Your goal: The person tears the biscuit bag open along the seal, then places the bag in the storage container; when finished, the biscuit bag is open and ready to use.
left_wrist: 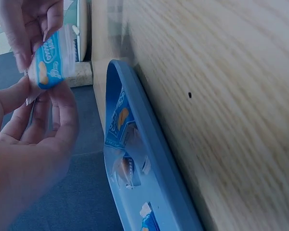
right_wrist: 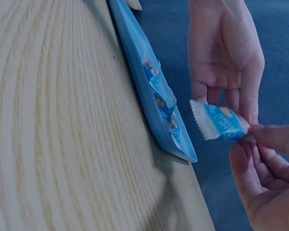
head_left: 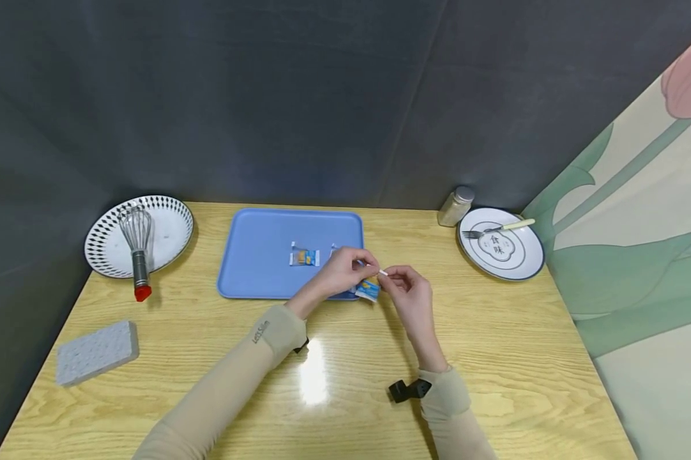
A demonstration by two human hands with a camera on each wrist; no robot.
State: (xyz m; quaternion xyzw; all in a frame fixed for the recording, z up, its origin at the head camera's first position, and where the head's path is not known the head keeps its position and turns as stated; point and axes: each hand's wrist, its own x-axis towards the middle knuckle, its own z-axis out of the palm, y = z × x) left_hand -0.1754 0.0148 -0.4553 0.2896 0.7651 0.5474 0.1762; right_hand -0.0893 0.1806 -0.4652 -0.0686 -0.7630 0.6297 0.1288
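A small snack packet (right_wrist: 226, 120) with a blue label and clear serrated ends hangs between my hands, above the tray's right edge. My left hand (head_left: 345, 271) pinches one end of it between thumb and fingers. Close beside, my right hand (head_left: 409, 291) pinches the same end with thumb and forefinger. A narrow white strip (head_left: 383, 273) shows between the fingertips in the head view. Below, the blue tray (head_left: 259, 281) bears a similar packet (head_left: 304, 257) and more clear-and-blue wrappers (left_wrist: 127, 154), partly hidden by my left hand in the head view.
At left, a patterned plate (head_left: 106, 246) carries a whisk (head_left: 138, 249), with a grey block (head_left: 97, 353) nearer. At back right stand a shaker jar (head_left: 456, 207) and a plate (head_left: 509, 267) with a fork (head_left: 515, 225). A dark curtain (head_left: 265, 102) backs the table.
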